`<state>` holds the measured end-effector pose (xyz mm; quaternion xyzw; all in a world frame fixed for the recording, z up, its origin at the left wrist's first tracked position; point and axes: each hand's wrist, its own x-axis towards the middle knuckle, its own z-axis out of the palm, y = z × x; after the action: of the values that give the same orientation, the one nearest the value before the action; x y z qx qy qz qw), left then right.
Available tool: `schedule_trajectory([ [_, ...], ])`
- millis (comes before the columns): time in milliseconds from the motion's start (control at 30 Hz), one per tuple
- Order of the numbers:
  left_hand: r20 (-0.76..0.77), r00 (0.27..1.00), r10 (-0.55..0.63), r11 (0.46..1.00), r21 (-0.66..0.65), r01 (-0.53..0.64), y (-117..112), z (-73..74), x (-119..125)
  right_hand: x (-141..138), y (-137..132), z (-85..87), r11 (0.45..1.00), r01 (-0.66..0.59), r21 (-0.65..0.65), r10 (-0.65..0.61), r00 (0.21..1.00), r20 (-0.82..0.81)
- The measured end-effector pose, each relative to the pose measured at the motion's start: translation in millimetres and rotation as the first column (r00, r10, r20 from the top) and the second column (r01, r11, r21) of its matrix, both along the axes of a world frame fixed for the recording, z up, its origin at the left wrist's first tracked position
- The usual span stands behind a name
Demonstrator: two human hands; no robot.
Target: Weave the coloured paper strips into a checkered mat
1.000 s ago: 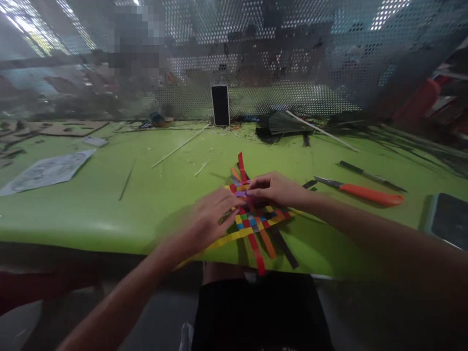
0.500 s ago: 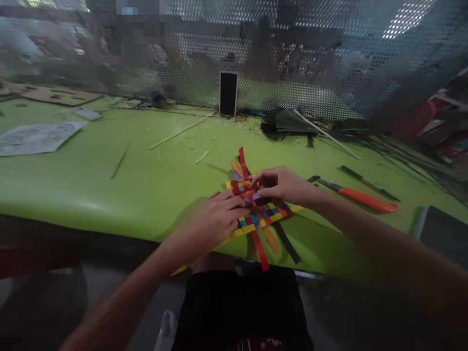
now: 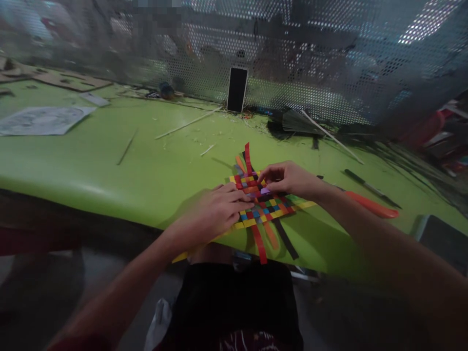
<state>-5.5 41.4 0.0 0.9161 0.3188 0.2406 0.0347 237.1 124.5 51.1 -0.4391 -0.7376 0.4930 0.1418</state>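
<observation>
A mat woven from colourful flat strips (image 3: 271, 209) lies near the table's front edge, in red, yellow, blue, green, orange and black. Loose strip ends stick out of it, among them a red one (image 3: 260, 245) and a black one (image 3: 287, 239) towards me. My left hand (image 3: 215, 209) rests flat over the mat's left side, fingers stretched across the weave. From the right, my right hand (image 3: 290, 181) bends over the mat, thumb and index finger closed at a short purple strip (image 3: 265, 191). The fingertips partly cover where that strip enters the weave.
Right of the mat lie an orange-handled knife (image 3: 373, 204) and a thin dark tool (image 3: 371, 187). A phone (image 3: 237, 90) leans upright against the perforated metal panel (image 3: 204, 63). Thin sticks (image 3: 188, 123), scraps and a printed sheet (image 3: 46, 120) lie on the green table (image 3: 109, 180).
The view has shifted slightly. My right fingers have moved a little away from my left hand, uncovering more of the weave between them. My left hand stays flat on the mat.
</observation>
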Motion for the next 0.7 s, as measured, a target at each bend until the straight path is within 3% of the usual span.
schedule_trajectory([
  [400,-0.011,1.000,0.009,0.999,-0.037,-0.010,0,2.4,0,-6,8,7.2,0.990,-0.123,-0.065,0.130,0.984,0.122],
  [700,0.052,0.998,0.019,0.989,-0.145,-0.011,-1,4.3,-1,-10,3,1.3,0.997,-0.070,0.031,0.066,0.990,0.125],
])
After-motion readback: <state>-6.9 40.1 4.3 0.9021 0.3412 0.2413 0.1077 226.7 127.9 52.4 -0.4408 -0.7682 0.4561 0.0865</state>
